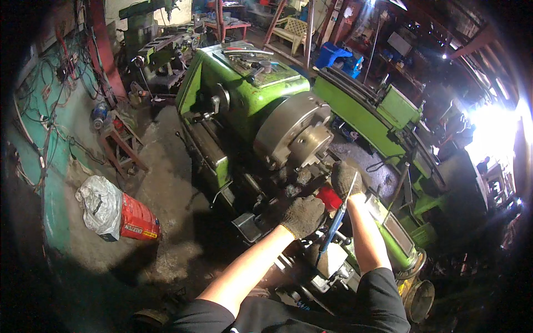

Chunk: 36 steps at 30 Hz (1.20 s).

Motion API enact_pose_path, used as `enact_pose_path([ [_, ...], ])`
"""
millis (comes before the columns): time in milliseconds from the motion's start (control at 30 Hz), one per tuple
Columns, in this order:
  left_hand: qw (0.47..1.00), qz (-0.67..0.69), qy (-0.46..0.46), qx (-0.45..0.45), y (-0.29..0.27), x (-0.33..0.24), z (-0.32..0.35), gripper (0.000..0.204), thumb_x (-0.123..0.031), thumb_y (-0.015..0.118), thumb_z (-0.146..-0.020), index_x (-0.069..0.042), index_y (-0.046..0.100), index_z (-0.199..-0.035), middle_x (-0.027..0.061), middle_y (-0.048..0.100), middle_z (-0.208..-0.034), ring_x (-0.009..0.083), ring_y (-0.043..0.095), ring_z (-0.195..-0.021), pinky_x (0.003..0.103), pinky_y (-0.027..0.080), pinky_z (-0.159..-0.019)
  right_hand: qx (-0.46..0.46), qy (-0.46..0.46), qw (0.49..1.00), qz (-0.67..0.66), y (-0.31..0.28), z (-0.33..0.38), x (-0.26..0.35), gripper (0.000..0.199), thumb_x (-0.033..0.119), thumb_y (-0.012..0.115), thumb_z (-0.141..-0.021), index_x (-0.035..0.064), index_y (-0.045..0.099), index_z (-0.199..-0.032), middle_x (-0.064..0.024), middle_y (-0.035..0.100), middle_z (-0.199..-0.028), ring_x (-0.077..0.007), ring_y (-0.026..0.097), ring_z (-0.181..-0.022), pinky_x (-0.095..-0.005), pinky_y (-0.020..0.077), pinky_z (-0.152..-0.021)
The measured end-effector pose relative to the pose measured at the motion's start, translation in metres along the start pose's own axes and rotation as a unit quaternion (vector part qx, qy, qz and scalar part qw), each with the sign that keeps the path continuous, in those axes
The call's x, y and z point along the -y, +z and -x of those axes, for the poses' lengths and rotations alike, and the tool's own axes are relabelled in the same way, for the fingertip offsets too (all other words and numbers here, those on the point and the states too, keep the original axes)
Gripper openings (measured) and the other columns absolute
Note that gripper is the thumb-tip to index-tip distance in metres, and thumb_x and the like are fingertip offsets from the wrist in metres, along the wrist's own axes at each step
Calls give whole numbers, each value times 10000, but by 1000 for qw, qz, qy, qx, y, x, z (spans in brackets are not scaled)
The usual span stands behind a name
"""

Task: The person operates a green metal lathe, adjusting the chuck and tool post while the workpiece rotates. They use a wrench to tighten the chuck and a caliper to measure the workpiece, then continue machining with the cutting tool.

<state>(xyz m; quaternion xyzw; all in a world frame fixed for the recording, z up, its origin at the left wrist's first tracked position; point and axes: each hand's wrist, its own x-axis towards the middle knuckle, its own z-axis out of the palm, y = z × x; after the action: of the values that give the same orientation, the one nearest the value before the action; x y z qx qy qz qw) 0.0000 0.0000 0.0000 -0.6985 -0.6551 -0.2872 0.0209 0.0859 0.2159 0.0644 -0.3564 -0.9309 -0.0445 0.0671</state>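
Glossy green-painted metal lathe body (244, 94); dull grey bare-steel round chuck (291, 136); coarse grey knitted cloth gloves on left hand (302, 215) and right hand (345, 177); rough, stained concrete floor (161, 172).

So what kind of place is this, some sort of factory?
More likely a small machine workshop. A big green lathe with a steel chuck fills the middle, the person's gloved left hand and right hand work at it, and another machine stands behind on the grimy floor.

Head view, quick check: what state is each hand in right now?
Left hand: gloved, curled shut on a dark part of the lathe carriage.
Right hand: gloved, resting by the red part; grip cannot be told.
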Motion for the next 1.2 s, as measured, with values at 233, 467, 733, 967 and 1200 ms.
enact_pose_path([
  [233, 999, -21, 21, -27, -5, 17, 21, 250, -290, 663, -993, -91, 721, -1134, 105, 706, -1125, 311, 676, -1125, 478, 557, -913, -48, 26, 997, -53, 23, 6, 17, 233, 251, 720, -954, 120, 794, -1132, -227, 794, -929, -456, 791, -879, -564, 628, -783],
  [467, 999, 4, 22, -23, -3, 14, 13, 234, -276, 682, -984, -89, 712, -1120, 104, 704, -1112, 322, 674, -1122, 490, 555, -907, -87, 13, 996, -31, 56, 2, -9, 329, 240, 734, -938, 149, 799, -1248, -209, 795, -904, -461, 789, -869, -577, 617, -790],
  [733, 999, -7, 17, -39, -2, 14, 15, 246, -284, 685, -979, -91, 714, -1130, 101, 705, -1110, 324, 671, -1114, 483, 555, -905, -31, 31, 997, -57, 19, 2, 15, 312, 264, 736, -952, 129, 794, -1227, -223, 801, -960, -451, 795, -888, -573, 624, -808],
  [967, 1000, -11, 1, 9, -12, 9, 10, 260, -291, 677, -983, -96, 719, -1149, 86, 705, -1128, 311, 666, -1132, 467, 549, -920, -114, -32, 992, -42, 31, 4, 4, 165, 212, 668, -982, 95, 784, -978, -237, 769, -892, -453, 779, -827, -561, 619, -725],
  [1200, 999, -20, 14, -27, -4, 10, 12, 255, -294, 677, -982, -101, 721, -1144, 83, 705, -1128, 302, 665, -1131, 476, 544, -900, -120, -15, 992, -44, 28, 1, 5, 188, 212, 662, -994, 74, 787, -977, -235, 768, -873, -458, 789, -848, -565, 626, -735],
])
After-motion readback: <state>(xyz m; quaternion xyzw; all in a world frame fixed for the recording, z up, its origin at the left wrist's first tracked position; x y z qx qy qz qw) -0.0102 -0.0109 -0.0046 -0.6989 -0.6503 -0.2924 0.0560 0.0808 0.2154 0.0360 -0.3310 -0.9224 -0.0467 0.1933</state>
